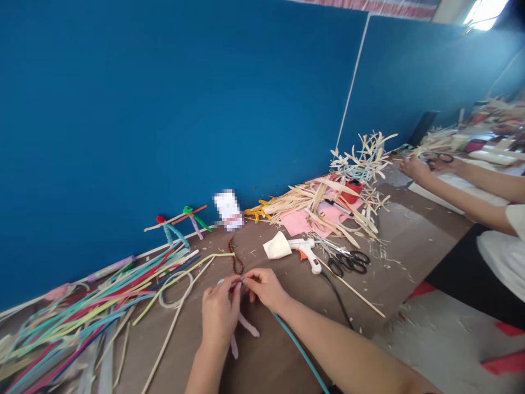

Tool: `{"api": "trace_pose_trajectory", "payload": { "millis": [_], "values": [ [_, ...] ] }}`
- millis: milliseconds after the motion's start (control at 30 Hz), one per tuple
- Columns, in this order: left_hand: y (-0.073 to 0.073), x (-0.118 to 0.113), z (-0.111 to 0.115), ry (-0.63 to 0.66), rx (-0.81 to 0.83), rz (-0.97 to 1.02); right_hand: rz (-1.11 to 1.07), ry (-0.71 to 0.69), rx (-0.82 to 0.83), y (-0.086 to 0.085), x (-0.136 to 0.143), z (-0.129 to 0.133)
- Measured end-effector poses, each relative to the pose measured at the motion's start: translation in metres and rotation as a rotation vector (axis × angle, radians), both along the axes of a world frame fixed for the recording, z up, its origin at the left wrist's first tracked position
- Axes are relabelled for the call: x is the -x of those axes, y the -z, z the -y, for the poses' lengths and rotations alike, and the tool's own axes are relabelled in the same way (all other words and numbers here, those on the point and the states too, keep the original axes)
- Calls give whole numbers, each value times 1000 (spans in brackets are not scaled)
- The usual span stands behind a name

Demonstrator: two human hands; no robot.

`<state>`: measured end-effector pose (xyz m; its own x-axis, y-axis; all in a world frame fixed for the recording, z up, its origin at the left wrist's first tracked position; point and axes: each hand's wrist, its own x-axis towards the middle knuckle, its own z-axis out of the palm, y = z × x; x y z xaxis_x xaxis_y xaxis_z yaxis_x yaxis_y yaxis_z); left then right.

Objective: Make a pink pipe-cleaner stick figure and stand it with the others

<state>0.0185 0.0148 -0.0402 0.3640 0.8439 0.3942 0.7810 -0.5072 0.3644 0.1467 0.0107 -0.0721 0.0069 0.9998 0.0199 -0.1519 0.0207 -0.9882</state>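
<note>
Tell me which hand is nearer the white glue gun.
Right. The right hand lies below and to the left of the glue gun in the picture; the left hand is lower and farther left.

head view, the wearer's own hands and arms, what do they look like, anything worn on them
The left hand and right hand wear no gloves. Both forearms are bare as far as they show, with no sleeve, watch or bracelet visible. A small pale patch shows at the left fingers; whether it is a ring is unclear.

Daylight glares from 1 window (486, 13) at upper right; right edge blurred.
</note>
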Motion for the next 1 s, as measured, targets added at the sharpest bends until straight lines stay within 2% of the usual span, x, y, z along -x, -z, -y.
{"api": "trace_pose_trajectory", "payload": {
  "millis": [200,667,1000],
  "values": [
    [0,0,0,27,-15,-28,15,-2,-1,0,0,0],
    [-15,-5,2,11,61,-100,61,-5,-36,-2,-1,2],
    [-9,-5,-1,-9,-40,-215,50,18,-18,4,1,0]
  ]
}}
